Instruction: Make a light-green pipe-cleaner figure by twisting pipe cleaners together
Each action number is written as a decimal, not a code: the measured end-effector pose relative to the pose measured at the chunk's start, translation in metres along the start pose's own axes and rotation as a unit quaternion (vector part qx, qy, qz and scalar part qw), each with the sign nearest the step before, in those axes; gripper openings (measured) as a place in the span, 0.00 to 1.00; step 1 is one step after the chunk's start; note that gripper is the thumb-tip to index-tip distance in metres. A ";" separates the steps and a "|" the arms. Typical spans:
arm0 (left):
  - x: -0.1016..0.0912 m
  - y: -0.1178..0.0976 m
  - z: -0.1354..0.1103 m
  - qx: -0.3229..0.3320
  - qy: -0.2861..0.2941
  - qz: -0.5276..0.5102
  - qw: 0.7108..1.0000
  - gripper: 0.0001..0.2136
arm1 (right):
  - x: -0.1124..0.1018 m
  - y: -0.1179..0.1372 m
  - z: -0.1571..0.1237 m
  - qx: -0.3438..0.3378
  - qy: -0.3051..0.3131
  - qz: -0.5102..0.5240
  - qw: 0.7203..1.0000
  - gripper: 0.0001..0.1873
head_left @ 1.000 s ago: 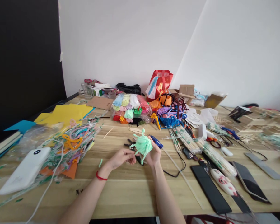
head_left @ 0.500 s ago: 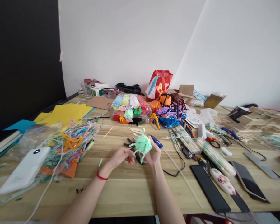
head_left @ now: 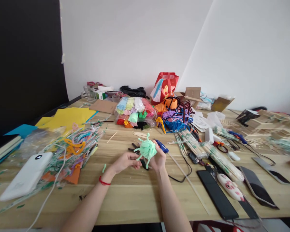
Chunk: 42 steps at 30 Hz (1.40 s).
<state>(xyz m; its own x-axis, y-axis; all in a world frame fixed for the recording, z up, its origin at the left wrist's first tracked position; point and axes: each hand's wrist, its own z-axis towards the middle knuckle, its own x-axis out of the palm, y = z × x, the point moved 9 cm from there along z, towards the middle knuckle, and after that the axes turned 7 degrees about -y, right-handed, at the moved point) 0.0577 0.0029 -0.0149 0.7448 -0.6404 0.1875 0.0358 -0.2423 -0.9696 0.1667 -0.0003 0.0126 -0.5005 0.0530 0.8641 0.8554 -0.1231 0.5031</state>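
Observation:
A mint-green bundle of fuzzy pipe cleaners (head_left: 148,149), with strands fanning outward and several curled tips, is held up over the middle of the table. My right hand (head_left: 159,160) is closed around its underside and right side. On the left, my left hand (head_left: 128,162) has its thumb and fingers pinched together at the end of a lower-left strand. Behind the hands lie a blue glue gun (head_left: 161,146) and a dark-handled tool (head_left: 143,163), partly covered. A short green scrap (head_left: 104,168) lies left of my left wrist.
Craft strips in plastic (head_left: 79,145) and a white power bank (head_left: 26,176) lie left. Bagged pipe cleaners (head_left: 135,111) and a red gift bag (head_left: 165,85) stand behind. Bundled sticks (head_left: 223,162), a black phone (head_left: 217,195) and a cable (head_left: 183,180) lie right.
My left hand's fingers have shifted slightly and straightened a little against the strand. The green bundle has barely moved in my right hand.

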 end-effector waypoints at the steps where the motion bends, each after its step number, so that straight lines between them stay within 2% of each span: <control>1: 0.000 -0.001 -0.001 -0.003 0.006 -0.015 1.000 0.15 | -0.001 0.000 0.000 0.000 -0.001 0.000 1.000 0.11; 4: 0.002 -0.002 -0.006 -0.022 0.029 -0.060 0.998 0.18 | -0.001 0.001 0.000 -0.006 -0.001 0.010 1.000 0.11; 8: 0.010 0.005 -0.011 -0.060 0.078 -0.038 0.994 0.16 | 0.005 -0.001 -0.002 0.001 0.017 0.009 1.000 0.10; 14: 0.010 0.005 -0.009 -0.043 0.072 -0.053 0.995 0.14 | 0.000 0.000 0.000 -0.004 -0.005 0.000 1.000 0.11; 17: 0.009 0.000 -0.007 -0.022 0.066 -0.120 0.990 0.13 | -0.001 0.000 0.001 -0.002 -0.008 -0.005 1.000 0.11; 20: 0.005 -0.001 -0.003 -0.025 0.050 -0.226 0.973 0.14 | 0.001 -0.002 0.000 0.004 -0.003 -0.013 1.000 0.12; 23: 0.004 0.009 0.001 -0.072 0.031 -0.288 0.954 0.12 | 0.002 0.000 0.000 -0.006 -0.006 -0.014 1.000 0.12; 27: 0.015 0.027 0.003 -0.158 0.037 -0.318 0.934 0.09 | -0.002 0.008 -0.002 -0.030 -0.018 0.029 0.999 0.13; 30: 0.019 0.036 0.002 -0.177 0.016 -0.278 0.944 0.08 | -0.008 0.007 -0.002 -0.020 -0.039 0.053 0.998 0.13; 34: 0.010 0.026 0.005 -0.095 -0.044 -0.173 0.979 0.10 | -0.008 0.001 -0.002 0.004 -0.044 0.037 0.998 0.12; 38: -0.007 0.013 0.006 -0.029 -0.094 -0.116 0.988 0.12 | -0.004 0.003 -0.001 -0.016 -0.038 0.017 0.999 0.11; 42: -0.014 0.009 0.005 -0.021 -0.083 -0.049 0.995 0.11 | 0.002 0.001 -0.001 -0.012 -0.028 -0.004 1.000 0.10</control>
<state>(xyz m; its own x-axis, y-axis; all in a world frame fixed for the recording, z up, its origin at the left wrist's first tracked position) 0.0506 0.0135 -0.0266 0.8390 -0.4835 0.2496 0.0887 -0.3311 -0.9394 0.1668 -0.0014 0.0151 -0.4982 0.1086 0.8602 0.8480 -0.1456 0.5095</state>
